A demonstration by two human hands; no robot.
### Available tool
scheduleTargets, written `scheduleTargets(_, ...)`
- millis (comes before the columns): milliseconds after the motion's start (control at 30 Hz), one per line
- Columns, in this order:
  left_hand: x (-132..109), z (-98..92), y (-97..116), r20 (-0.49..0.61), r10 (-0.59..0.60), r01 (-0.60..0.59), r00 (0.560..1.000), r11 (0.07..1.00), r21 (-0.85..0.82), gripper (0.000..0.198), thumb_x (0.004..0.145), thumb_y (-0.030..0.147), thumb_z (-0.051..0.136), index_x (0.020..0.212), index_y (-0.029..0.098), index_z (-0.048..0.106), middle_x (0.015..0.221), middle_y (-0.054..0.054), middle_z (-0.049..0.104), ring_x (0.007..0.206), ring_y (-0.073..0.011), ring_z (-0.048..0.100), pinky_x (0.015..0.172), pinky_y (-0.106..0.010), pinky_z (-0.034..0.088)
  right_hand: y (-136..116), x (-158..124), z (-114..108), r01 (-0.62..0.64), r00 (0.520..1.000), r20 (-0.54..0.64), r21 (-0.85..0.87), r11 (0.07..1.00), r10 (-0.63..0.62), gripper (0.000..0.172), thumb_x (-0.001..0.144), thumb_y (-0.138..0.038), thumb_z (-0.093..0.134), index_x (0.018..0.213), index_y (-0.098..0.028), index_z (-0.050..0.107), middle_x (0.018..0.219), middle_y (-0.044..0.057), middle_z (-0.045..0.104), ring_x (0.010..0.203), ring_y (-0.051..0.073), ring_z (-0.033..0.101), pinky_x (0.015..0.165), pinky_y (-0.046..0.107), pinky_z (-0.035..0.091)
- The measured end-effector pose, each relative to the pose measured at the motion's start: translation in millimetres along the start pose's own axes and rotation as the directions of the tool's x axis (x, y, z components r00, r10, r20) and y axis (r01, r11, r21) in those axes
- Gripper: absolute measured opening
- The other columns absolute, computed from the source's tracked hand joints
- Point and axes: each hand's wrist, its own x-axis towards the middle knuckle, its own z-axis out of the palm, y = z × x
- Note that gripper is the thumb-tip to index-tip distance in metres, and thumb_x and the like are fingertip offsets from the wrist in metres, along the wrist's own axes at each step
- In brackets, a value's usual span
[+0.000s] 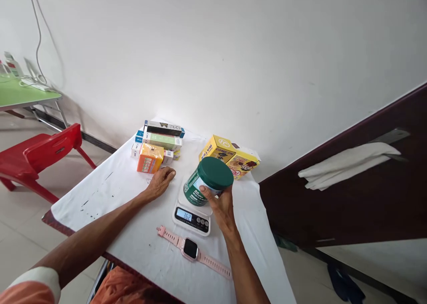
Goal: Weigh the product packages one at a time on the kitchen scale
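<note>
My right hand (222, 206) is wrapped around the lower right side of a dark green canister (196, 188) with a green lid. The canister is over the plate of a white kitchen scale (191, 221); whether its whole base rests there is hidden. Lit digits on the scale's display look like 362. My left hand (162, 182) lies on the white cloth with its fingers curled in, apparently holding nothing. Just beyond it stands an orange box (150, 158). In front of the scale lies a pink smartwatch (191, 249), its strap stretched out.
Several slim cartons (163, 139) are stacked behind the orange box. Two yellow boxes, including a taller one (216, 149), stand behind the canister. A white wall borders the table's far side. To the left is a red chair (53, 150); a towel (350, 164) hangs on the right.
</note>
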Motion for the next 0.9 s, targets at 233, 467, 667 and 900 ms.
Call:
scheduleTargets(233, -2, -0.9, -1, -0.016, 0.049, -0.048, 0.999, 0.996, 0.078, 0.033, 0.098, 0.036, 0.044, 0.113, 0.017, 0.067, 0.109, -0.012, 0.071, 0.093, -0.0233, 0.067, 0.09, -0.042, 0.054, -13, -5, -21, 0.116, 0.993, -0.013, 0.03, 0.993, -0.115, 0.103, 0.069, -0.054, 0.087, 0.152, -0.031, 0.03, 0.163, 0.016, 0.037, 0.148, 0.033, 0.042, 0.117, 0.058, 0.038)
scheduleTargets(467, -2, -1.2, -1, -0.007, 0.03, -0.029, 1.0, 0.995, 0.093, 0.033, 0.099, 0.037, 0.047, 0.117, 0.016, 0.066, 0.108, -0.012, 0.07, 0.093, -0.0226, 0.067, 0.088, -0.041, 0.055, -27, -1, -21, 0.189, 0.981, -0.04, 0.004, 0.982, -0.188, 0.096, 0.07, -0.054, 0.087, 0.148, -0.032, 0.036, 0.16, 0.014, 0.04, 0.148, 0.033, 0.041, 0.115, 0.057, 0.041)
scheduleTargets(667, -1, 0.4, 0, -0.012, 0.019, -0.018, 1.0, 0.997, 0.076, 0.03, 0.096, 0.036, 0.053, 0.114, 0.017, 0.067, 0.104, -0.011, 0.07, 0.097, -0.0232, 0.066, 0.087, -0.038, 0.055, -19, 5, -11, 0.138, 0.99, 0.013, -0.049, 0.989, -0.137, 0.109, 0.062, -0.051, 0.092, 0.152, -0.031, 0.034, 0.155, 0.015, 0.047, 0.134, 0.033, 0.054, 0.111, 0.053, 0.047)
scheduleTargets(900, -3, -0.6, 6, -0.027, -0.035, 0.035, 0.999, 0.999, 0.01, 0.029, 0.095, 0.037, 0.05, 0.107, 0.017, 0.067, 0.097, -0.009, 0.071, 0.084, -0.0205, 0.066, 0.076, -0.034, 0.054, -34, 37, 6, 0.151, 0.98, -0.117, -0.1, 0.984, -0.162, 0.095, 0.056, -0.052, 0.093, 0.137, -0.025, 0.051, 0.128, 0.013, 0.065, 0.11, 0.031, 0.065, 0.094, 0.048, 0.056)
